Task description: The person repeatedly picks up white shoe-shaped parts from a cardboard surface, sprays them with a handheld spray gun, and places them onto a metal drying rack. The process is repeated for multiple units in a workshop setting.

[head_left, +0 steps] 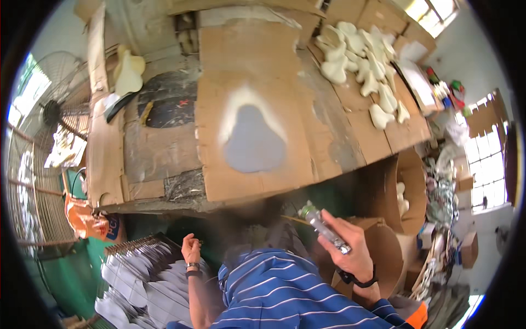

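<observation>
My right hand grips a spray can with a green top, held below the front edge of the workbench. A faint mist hangs around it. My left hand is low at my left, fingers loosely curled, holding nothing that I can see, just above a stack of grey pear-shaped cut pieces. On the bench, a cardboard sheet carries one grey pear-shaped piece with a pale sprayed halo around it.
A pile of cream-coloured shaped pieces lies at the bench's far right. A cardboard box with more of them stands at the right. A fan stands at left, an orange bag below it.
</observation>
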A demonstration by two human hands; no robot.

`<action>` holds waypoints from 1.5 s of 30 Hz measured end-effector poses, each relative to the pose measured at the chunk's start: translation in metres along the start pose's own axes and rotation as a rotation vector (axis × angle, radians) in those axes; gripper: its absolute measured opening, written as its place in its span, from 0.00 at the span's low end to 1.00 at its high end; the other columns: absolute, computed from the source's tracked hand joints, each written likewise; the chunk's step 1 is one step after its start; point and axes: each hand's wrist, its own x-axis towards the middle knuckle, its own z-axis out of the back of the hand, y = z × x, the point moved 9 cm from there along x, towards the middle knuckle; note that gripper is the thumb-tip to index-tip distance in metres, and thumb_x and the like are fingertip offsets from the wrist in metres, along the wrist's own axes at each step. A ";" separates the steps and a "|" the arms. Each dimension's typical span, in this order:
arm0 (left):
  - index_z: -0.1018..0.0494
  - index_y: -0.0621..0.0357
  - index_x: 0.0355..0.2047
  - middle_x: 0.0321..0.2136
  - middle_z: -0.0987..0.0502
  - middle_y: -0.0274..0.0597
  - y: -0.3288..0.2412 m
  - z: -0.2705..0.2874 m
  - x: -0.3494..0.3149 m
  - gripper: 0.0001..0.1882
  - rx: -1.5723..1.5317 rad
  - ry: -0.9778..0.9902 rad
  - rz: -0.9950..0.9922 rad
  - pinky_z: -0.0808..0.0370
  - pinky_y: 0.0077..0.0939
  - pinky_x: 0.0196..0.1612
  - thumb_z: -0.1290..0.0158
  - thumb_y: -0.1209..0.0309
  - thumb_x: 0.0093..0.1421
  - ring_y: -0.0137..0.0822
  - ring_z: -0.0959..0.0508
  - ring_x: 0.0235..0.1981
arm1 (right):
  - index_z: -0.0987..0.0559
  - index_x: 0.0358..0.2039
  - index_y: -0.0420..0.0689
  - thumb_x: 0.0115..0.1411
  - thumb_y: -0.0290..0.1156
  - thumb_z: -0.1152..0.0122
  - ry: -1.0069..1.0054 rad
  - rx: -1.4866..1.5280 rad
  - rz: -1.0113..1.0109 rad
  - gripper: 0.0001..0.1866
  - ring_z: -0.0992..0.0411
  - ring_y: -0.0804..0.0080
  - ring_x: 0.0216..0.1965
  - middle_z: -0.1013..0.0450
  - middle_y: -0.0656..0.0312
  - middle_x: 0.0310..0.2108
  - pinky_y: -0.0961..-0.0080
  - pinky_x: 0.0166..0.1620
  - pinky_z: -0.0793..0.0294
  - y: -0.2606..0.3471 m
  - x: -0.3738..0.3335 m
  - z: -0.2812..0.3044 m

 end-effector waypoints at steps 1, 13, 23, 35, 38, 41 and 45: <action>0.27 0.58 0.52 0.30 0.20 0.36 0.026 -0.007 0.001 0.18 0.088 0.066 0.078 0.26 0.21 0.26 0.45 0.76 0.61 0.26 0.22 0.25 | 0.26 0.59 0.35 0.53 0.16 0.32 -0.038 -0.021 0.035 0.31 0.22 0.50 0.36 0.22 0.46 0.39 0.70 0.41 0.23 0.005 -0.001 0.013; 0.33 0.55 0.56 0.33 0.21 0.49 0.192 -0.022 -0.108 0.22 -0.338 -0.012 0.847 0.24 0.39 0.21 0.50 0.79 0.61 0.39 0.22 0.24 | 0.23 0.58 0.38 0.53 0.18 0.32 -0.060 -0.042 0.048 0.29 0.23 0.59 0.31 0.22 0.51 0.35 0.73 0.37 0.25 -0.024 0.025 0.045; 0.31 0.60 0.56 0.34 0.21 0.43 0.173 -0.054 -0.062 0.22 -0.528 0.128 0.751 0.20 0.33 0.27 0.46 0.76 0.60 0.36 0.20 0.27 | 0.25 0.59 0.39 0.48 0.13 0.36 0.182 -0.094 -0.008 0.34 0.22 0.50 0.35 0.22 0.48 0.37 0.68 0.38 0.23 -0.049 0.014 0.063; 0.30 0.60 0.57 0.39 0.20 0.44 0.096 -0.078 -0.014 0.23 0.015 0.118 0.649 0.17 0.40 0.35 0.44 0.74 0.60 0.39 0.18 0.34 | 0.26 0.59 0.36 0.43 0.13 0.39 0.230 0.056 -0.010 0.37 0.23 0.48 0.35 0.23 0.47 0.36 0.68 0.40 0.24 -0.043 0.010 0.046; 0.29 0.60 0.57 0.40 0.20 0.45 0.105 -0.076 -0.021 0.23 0.009 0.108 0.666 0.17 0.42 0.36 0.45 0.75 0.60 0.41 0.18 0.36 | 0.26 0.59 0.35 0.45 0.13 0.40 0.169 0.041 0.003 0.36 0.24 0.48 0.34 0.23 0.47 0.36 0.68 0.39 0.24 -0.041 0.026 0.044; 0.30 0.60 0.57 0.38 0.20 0.45 0.124 -0.079 -0.027 0.23 -0.053 0.116 0.691 0.17 0.42 0.34 0.44 0.77 0.59 0.41 0.18 0.33 | 0.24 0.57 0.36 0.48 0.14 0.30 0.004 -0.001 0.051 0.33 0.22 0.58 0.30 0.22 0.50 0.34 0.73 0.36 0.24 -0.037 0.043 0.051; 0.31 0.63 0.55 0.30 0.22 0.46 0.183 -0.073 -0.025 0.21 -0.122 0.248 0.588 0.24 0.35 0.25 0.47 0.78 0.60 0.41 0.22 0.25 | 0.23 0.58 0.37 0.52 0.16 0.32 -0.099 0.013 0.067 0.30 0.22 0.60 0.30 0.21 0.51 0.35 0.73 0.36 0.24 -0.037 0.056 0.062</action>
